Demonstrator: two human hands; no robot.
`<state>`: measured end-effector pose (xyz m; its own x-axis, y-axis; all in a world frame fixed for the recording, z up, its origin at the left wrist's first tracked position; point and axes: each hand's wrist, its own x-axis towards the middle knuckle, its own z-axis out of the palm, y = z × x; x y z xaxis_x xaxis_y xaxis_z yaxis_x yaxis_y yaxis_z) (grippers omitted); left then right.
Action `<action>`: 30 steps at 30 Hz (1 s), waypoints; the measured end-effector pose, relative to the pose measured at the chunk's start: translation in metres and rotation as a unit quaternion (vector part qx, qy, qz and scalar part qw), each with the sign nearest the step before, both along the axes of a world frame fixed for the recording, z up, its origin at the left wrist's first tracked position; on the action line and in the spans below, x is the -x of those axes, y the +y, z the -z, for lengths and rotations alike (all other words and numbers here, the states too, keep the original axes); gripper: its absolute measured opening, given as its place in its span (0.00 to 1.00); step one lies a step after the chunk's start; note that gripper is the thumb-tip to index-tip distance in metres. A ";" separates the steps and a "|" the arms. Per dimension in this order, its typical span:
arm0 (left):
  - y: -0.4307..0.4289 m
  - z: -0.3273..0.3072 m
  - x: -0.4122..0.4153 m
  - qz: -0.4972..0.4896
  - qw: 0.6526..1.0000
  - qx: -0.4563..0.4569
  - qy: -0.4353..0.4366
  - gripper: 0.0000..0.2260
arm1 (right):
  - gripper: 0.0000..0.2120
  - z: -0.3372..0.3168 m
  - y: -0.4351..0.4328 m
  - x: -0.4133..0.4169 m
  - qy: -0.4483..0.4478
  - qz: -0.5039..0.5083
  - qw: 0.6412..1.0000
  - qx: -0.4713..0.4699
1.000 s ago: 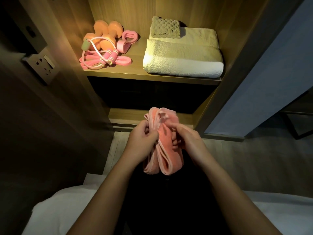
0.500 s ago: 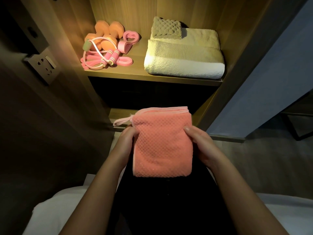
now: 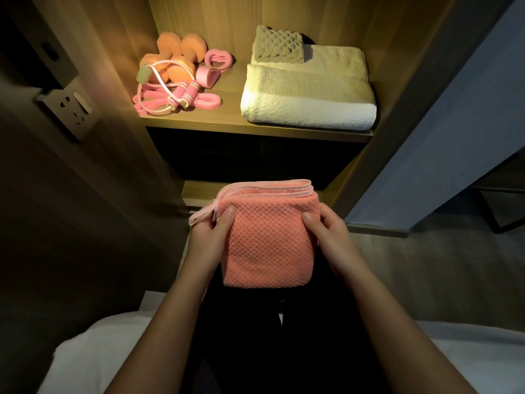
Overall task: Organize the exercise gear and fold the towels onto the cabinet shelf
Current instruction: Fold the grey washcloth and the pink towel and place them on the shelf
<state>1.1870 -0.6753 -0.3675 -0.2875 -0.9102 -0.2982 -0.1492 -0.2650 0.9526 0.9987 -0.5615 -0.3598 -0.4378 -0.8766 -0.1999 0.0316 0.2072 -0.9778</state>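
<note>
Both hands, left hand & right hand, grip the folded coral waffle-texture towel by its sides, held below and in front of the lit wooden cabinet shelf.

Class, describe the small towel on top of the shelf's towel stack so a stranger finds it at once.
Find the lit cabinet shelf; its right half holds a big folded cream towel. On that towel's back left corner lies the small towel: grey-green and bumpy, unlike the plush cream one.
</note>
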 end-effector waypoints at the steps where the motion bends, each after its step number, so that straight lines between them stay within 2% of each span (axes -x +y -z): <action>1: 0.000 -0.001 -0.001 0.012 1.000 0.000 0.008 0.09 | 0.08 -0.001 0.000 -0.001 -0.003 -0.006 1.000 0.007; 5: -0.002 -0.009 -0.011 0.080 0.996 0.007 0.035 0.20 | 0.08 -0.004 0.002 0.000 0.022 -0.020 0.999 0.032; 7: -0.007 -0.015 -0.018 0.083 0.994 0.061 0.029 0.26 | 0.09 -0.007 0.004 0.002 0.065 -0.031 0.996 0.055; 9: -0.011 -0.027 -0.023 0.072 0.986 0.153 -0.010 0.31 | 0.09 -0.012 0.006 0.003 0.117 -0.052 0.988 0.082; 11: -0.009 -0.044 -0.023 0.080 0.961 0.262 -0.037 0.26 | 0.10 -0.018 0.005 0.002 0.155 -0.071 0.981 0.093; 14: 0.003 -0.068 -0.009 0.132 0.890 0.431 -0.071 0.08 | 0.09 -0.030 0.001 -0.005 0.220 -0.069 0.967 0.106; 16: 0.014 -0.077 0.003 0.169 0.851 0.492 -0.074 0.08 | 0.09 -0.037 -0.001 -0.009 0.269 -0.062 0.954 0.115; 18: 0.020 -0.078 0.012 0.181 0.839 0.506 -0.087 0.06 | 0.09 -0.042 -0.001 -0.013 0.309 -0.058 0.942 0.119; 22: 0.026 -0.072 0.018 0.145 0.865 0.469 -0.103 0.06 | 0.11 -0.043 0.001 -0.015 0.341 -0.057 0.933 0.102; 25: 0.027 -0.070 0.017 0.140 0.872 0.458 -0.103 0.09 | 0.11 -0.041 0.001 -0.016 0.353 -0.060 0.929 0.092; 28: 0.024 -0.068 0.015 0.151 0.879 0.445 -0.078 0.08 | 0.11 -0.038 0.000 -0.016 0.335 -0.062 0.935 0.104; 30: 0.015 -0.063 0.009 0.138 0.906 0.397 -0.059 0.09 | 0.10 -0.037 0.000 -0.013 0.280 -0.059 0.951 0.117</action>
